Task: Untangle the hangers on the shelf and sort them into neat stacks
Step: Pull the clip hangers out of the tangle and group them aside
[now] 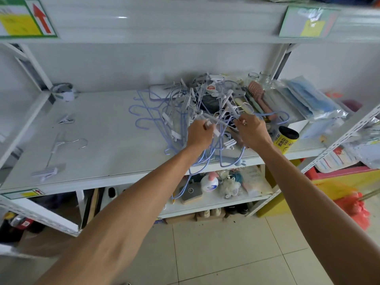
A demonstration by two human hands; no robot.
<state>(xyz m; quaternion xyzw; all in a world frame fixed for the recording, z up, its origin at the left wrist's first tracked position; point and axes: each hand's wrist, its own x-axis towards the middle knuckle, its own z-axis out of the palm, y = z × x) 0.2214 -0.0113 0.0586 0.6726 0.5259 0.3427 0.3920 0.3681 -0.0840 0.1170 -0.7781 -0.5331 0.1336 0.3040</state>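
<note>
While the left hand (200, 134) and right hand (251, 131) grip white clip hangers (218, 120) in curled fingers (239, 122), blue hangers (238, 162) tangle just below. It seems best to lift slowly, twisting the hooks free.

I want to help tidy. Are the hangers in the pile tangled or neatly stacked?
Tangled. The hangers lie crisscrossed in one heap, hooks pointing different ways; the left hand and right hand grip into it.

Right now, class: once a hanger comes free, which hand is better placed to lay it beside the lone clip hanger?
Left. The left hand grips the tangle on its left side, nearer the lone clip hanger; the right hand would likely have to cross it.
</note>
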